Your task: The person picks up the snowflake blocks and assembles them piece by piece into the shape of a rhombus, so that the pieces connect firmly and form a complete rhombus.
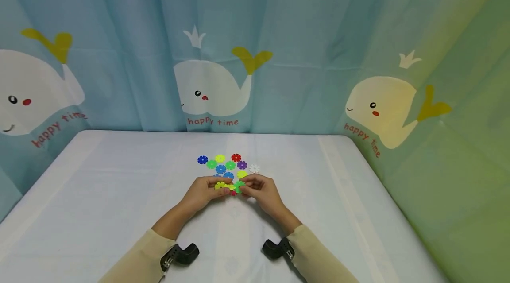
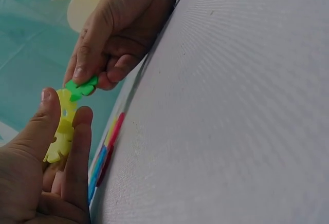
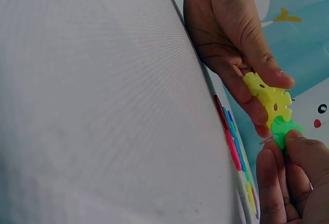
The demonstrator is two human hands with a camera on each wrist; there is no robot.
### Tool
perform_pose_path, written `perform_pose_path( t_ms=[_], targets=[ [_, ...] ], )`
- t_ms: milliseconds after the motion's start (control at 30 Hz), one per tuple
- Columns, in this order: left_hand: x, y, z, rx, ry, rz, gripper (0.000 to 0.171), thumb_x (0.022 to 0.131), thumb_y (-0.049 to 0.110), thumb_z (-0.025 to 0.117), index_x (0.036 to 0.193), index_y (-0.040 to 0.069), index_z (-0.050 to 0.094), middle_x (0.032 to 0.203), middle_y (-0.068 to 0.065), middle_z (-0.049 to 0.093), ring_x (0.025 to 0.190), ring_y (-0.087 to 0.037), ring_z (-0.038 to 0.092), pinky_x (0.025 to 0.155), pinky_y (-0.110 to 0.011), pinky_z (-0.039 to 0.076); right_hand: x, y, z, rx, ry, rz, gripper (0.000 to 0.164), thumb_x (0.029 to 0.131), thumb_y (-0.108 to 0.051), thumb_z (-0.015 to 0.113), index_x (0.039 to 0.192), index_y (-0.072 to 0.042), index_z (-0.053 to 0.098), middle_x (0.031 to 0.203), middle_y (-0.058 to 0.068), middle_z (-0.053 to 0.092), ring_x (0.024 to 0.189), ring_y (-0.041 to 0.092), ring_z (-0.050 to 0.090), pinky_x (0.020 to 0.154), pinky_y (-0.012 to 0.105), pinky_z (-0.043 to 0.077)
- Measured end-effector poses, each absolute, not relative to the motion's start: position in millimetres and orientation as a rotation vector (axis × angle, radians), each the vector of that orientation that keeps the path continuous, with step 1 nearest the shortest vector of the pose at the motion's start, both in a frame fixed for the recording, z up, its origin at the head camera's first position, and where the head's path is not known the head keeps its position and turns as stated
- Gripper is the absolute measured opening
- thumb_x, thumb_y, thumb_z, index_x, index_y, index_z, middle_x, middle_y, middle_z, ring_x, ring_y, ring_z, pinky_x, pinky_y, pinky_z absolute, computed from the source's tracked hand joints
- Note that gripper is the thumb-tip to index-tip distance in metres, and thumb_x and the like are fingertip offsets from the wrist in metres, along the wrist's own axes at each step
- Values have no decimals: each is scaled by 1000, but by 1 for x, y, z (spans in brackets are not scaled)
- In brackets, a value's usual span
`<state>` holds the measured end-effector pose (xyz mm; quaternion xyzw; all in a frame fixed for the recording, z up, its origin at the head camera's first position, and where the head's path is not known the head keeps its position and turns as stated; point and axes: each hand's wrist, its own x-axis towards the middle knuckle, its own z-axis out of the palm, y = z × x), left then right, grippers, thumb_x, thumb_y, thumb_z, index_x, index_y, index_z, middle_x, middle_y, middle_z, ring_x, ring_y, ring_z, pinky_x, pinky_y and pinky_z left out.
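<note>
In the head view my left hand (image 1: 201,194) holds joined yellow snowflake discs (image 1: 220,185) between thumb and fingers. My right hand (image 1: 266,192) pinches a green snowflake disc (image 1: 238,186). The right wrist view has the green disc (image 3: 281,130) meeting the end of the yellow discs (image 3: 275,103); how deep their slots are engaged cannot be told. Both hands are just above the table, at the near side of a group of loose discs. From the left wrist, the yellow discs (image 2: 60,144) appear to sit at an angle to each other.
Loose discs lie flat beyond the hands, among them a dark blue disc (image 1: 202,159), a red disc (image 1: 236,157), a purple disc (image 1: 242,165) and a white disc (image 1: 254,168). Some are partly hidden by the fingers. A white cloth covers the table (image 1: 119,194); a whale-print curtain (image 1: 303,52) hangs behind.
</note>
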<state>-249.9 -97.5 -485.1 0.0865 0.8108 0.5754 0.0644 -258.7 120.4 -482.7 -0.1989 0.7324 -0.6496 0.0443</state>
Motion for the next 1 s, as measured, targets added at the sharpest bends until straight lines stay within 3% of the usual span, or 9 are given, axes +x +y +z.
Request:
perform_pose_path(
  t_ms=[100,433,667,867,1000],
  targets=[
    [-250,-97,-484,252,2426,1747,36,84,32,79,116,15,75,122,-5,69,115,-18,61,86,-31,54,-256,118,-476,-615,2247,-1962,20,87,8,67,105,16,65,87,32,66,70,7,67,69,26,59],
    [-249,-98,-480,278,2411,1729,40,83,34,79,117,12,74,119,-5,71,113,-17,62,91,-36,53,-244,116,-451,-656,2306,-1846,17,88,7,67,103,15,67,90,32,68,69,11,66,68,27,59],
    [-251,-97,-481,274,2402,1740,41,84,34,79,117,11,74,119,-5,71,111,-17,61,90,-34,53,-261,118,-479,-648,2262,-1897,19,88,7,67,105,14,67,92,33,68,67,6,65,66,24,58],
    [-251,-97,-482,270,2414,1737,40,83,34,79,116,12,74,122,-6,69,116,-19,59,94,-39,52,-260,117,-481,-642,2261,-1909,20,87,3,70,104,12,68,90,30,69,67,6,66,66,24,58],
    [-250,-99,-485,284,2378,1731,43,83,36,79,120,15,73,129,-7,65,118,-21,58,91,-34,54,-259,117,-484,-657,2253,-1902,20,88,3,70,106,12,68,91,31,68,68,7,66,67,24,58]
  ],
)
